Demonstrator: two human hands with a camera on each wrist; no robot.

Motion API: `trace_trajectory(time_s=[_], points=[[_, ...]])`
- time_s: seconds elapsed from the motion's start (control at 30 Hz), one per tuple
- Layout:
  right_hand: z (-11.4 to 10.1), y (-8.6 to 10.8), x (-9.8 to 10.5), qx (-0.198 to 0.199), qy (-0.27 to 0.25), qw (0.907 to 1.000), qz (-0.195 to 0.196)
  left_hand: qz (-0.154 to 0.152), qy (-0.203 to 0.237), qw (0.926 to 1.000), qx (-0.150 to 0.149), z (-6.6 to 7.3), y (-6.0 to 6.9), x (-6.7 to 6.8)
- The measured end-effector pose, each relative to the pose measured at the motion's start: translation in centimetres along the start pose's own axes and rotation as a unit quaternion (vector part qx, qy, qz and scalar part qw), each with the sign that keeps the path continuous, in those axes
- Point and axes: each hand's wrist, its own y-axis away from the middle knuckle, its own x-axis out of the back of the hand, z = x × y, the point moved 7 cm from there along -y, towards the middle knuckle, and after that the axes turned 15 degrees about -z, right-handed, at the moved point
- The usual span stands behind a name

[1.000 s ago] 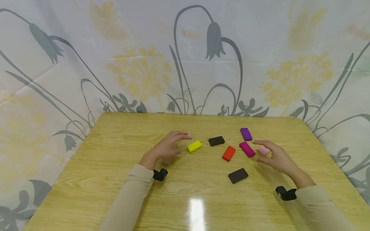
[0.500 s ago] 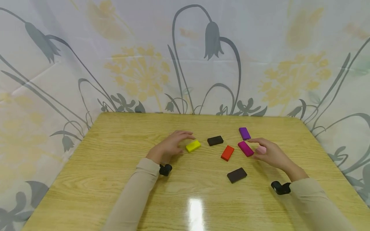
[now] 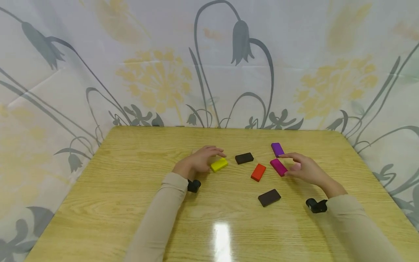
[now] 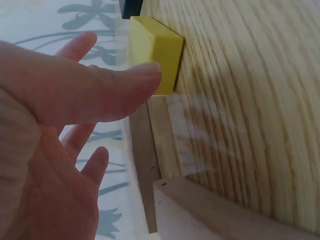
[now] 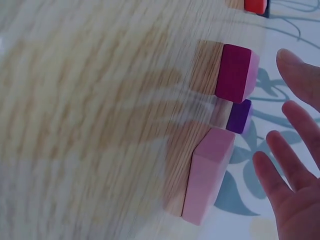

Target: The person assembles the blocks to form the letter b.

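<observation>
My left hand (image 3: 202, 161) hovers at the yellow block (image 3: 218, 165), fingers loosely bent over its far side. In the left wrist view the thumb crosses in front of that block; whether it touches cannot be told. Beneath this hand lie a plain wooden block (image 4: 144, 160) and a paler block (image 4: 200, 210), mostly hidden from the head view. My right hand (image 3: 309, 171) reaches beside the magenta block (image 3: 278, 167), thumb and fingers apart. Under it sits a pink block (image 5: 210, 175), partly covered in the head view. Just beyond the fingertips is a purple block (image 3: 277, 149).
Between the hands lie a black block (image 3: 244, 158) and a red block (image 3: 258, 172). A dark brown block (image 3: 269, 198) is nearer the front. All rest on a wooden table (image 3: 131, 218), with a flower-patterned cloth (image 3: 157, 43) behind it.
My left hand has moved right and away from me, from beside the yellow block to over its edge. My right hand has shifted slightly left, towards the magenta block. The blocks appear unmoved.
</observation>
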Motion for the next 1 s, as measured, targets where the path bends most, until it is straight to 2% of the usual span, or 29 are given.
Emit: trace_trajectory(time_s=[0.1, 0.2, 0.4, 0.6, 0.77, 1.0], points=[[0.2, -0.4, -0.2, -0.006, -0.012, 0.9998, -0.015, -0.005, 0.011, 0.9998, 0.013, -0.2, -0.4, -0.1], [0.3, -0.6, -0.5, -0.013, -0.022, 0.9993, -0.028, -0.01, -0.003, 0.9998, 0.017, -0.2, -0.9, -0.2], [0.6, -0.5, -0.8, -0.025, -0.029, 0.9984, -0.04, -0.027, -0.061, 0.9974, 0.028, -0.1, -1.7, -0.5], [0.9, -0.4, -0.8, -0.024, -0.022, 0.9988, -0.037, -0.023, -0.062, 0.997, 0.04, -0.1, -1.9, -0.6], [1.0, -0.4, -0.7, -0.024, -0.013, 0.9991, -0.032, 0.006, -0.058, 0.9971, 0.05, -0.2, -1.9, -0.6], [1.0, -0.3, -0.7, -0.01, -0.033, 0.9989, -0.031, 0.083, 0.004, 0.9954, 0.047, 0.5, -1.0, 0.0]])
